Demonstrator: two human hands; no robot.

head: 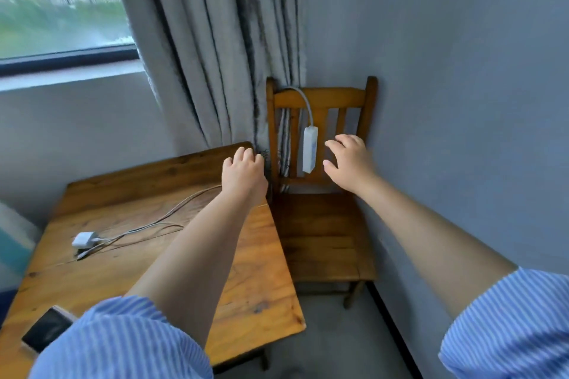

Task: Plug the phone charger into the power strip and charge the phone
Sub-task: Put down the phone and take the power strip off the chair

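- Nothing plugged in yet, by the look of it: charger (83, 239) lay loose on the table (261, 280), left of centre, prongs not in any socket
- Cable (160, 221) trailed from charger across the tabletop toward the far corner, far end hidden under the left hand; a second thin lead lay beside it
- Phone (46, 331) sat at the near left edge of the table, screen dark, partly hidden by the left sleeve (123, 344), well apart from the charger; could not tell whether any lead was in it
- Strip (309, 149) hung upright against the back slats of the chair (323, 234), dangling by its own cord (303, 101) looped over the top rail; sockets too blurred to count, none seen occupied
- Left hand (243, 174) reached over the far table corner, fingers curled downward, holding nothing visible; possibly touching the cable end, could not tell
- Right hand (348, 160) reached toward the strip, fingers spread wide, just beside it on the right, not seen touching it
- Judged as the very start: strip to be steadied or fetched, charger to be picked up and pushed in, lead to be joined to the phone, all left to do
- Curtain (221, 49) hung just behind the chair and table corner, folds close to the strip's cord
- Wall (462, 101) pressed close on the chair's right, little room for the right arm
- Window (58, 3) at upper left, well out of the way
- Likely snags: strip free to swing when pushed on, and charger and phone far from it
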